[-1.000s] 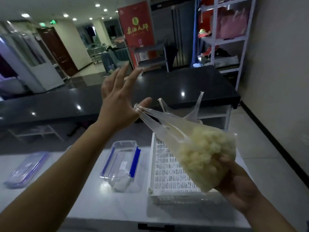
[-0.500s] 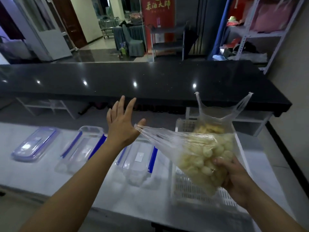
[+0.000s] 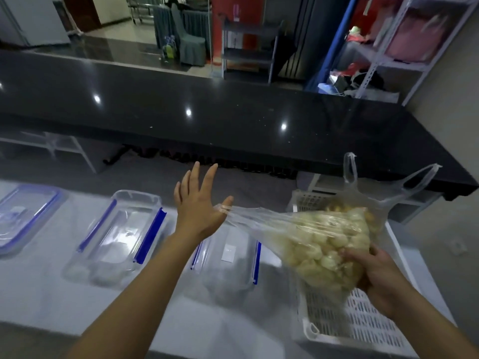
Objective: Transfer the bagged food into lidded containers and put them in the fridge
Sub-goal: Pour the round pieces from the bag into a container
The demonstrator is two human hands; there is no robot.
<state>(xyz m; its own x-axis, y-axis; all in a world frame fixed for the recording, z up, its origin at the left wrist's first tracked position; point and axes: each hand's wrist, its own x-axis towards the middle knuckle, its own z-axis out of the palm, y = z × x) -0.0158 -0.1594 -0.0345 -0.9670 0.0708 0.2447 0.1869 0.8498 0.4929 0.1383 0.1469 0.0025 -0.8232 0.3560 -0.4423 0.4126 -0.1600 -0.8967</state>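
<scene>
1. Bag [image 3: 321,239], clear plastic and full of pale yellow lumps of food, hangs in the air above the right end of the white bench [image 3: 51,301], over a white slotted basket [image 3: 363,327] that stands at the bench's right edge.
2. Right hand [image 3: 375,278] cups the bag from below and the side, fingers curled round its bulging bottom.
3. Left hand [image 3: 199,206] is raised with the fingers spread and straight; one stretched handle of the bag ends at the thumb, whether hooked over it or pinched I cannot tell. The bag's other two handle loops stick up free near the far right.
4. Below the left forearm stands an open clear container [image 3: 228,260] with blue clips, near the bench's middle.
5. A second open container [image 3: 121,234] of the same kind stands to its left.
6. A blue-rimmed lid [image 3: 23,218] lies flat at the bench's left end.
7. Beyond the bench runs a long black counter [image 3: 233,120].
</scene>
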